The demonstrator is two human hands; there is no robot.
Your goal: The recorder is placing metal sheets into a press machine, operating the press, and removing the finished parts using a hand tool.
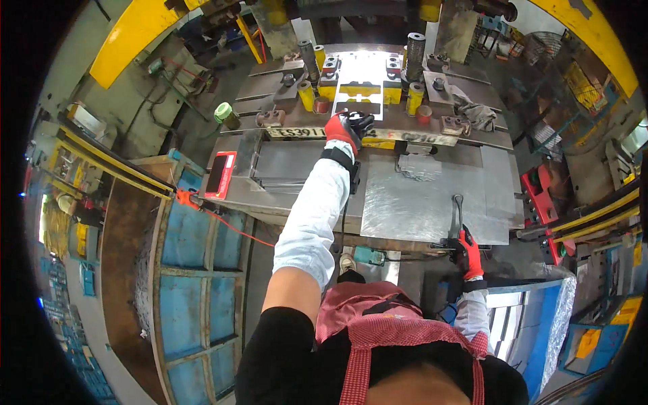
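My left hand (348,131), in a red and black glove, reaches forward to the front of the press die. Its fingers are closed at the near edge of a bright, flat metal piece (376,108) with cutouts, which lies in the die between the posts. The fingertips are partly hidden. My right hand (470,255), gloved alike, is low at the table's near edge. It is closed around the lower end of a wrench-like metal tool (458,206) with a rounded head. That tool lies over a large shiny metal sheet (405,202).
A stack of metal sheets (287,165) and a red-framed dark panel (221,174) lie to the left. Guide posts (416,57) and yellow blocks (414,98) flank the die. A grey rag (476,111) lies at right. A blue-framed bin (185,256) stands lower left.
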